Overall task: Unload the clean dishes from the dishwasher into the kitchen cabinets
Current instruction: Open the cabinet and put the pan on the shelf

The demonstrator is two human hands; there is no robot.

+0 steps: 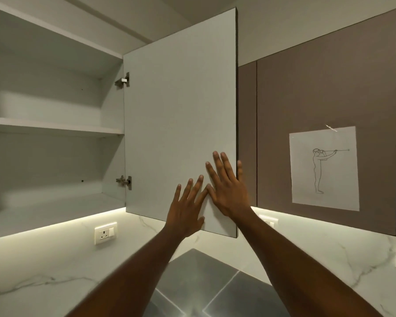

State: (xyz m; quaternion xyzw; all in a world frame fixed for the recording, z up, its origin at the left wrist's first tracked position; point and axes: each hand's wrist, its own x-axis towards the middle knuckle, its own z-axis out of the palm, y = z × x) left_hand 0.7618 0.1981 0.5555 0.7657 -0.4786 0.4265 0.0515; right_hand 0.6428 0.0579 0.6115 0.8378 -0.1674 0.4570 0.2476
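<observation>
white door [181,115]: swung open, hinged at its left to the cabinet [55,124]
left hand [188,209]: fingers spread flat on the door's lower part
right hand [226,186]: flat on the door, thumb round its right edge
dishes: none in view
paper [324,168]: right, on the brown door [318,92]

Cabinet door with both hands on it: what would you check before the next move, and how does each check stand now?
1. Door swung open: ok.
2. Left hand flat on door, holding nothing: ok.
3. Right hand at door's free edge, one finger past it: ok.
4. Shelves have room where visible: ok.
5. Hinges attached: ok.
6. Dish ready to stow: not ok, none in view.
</observation>
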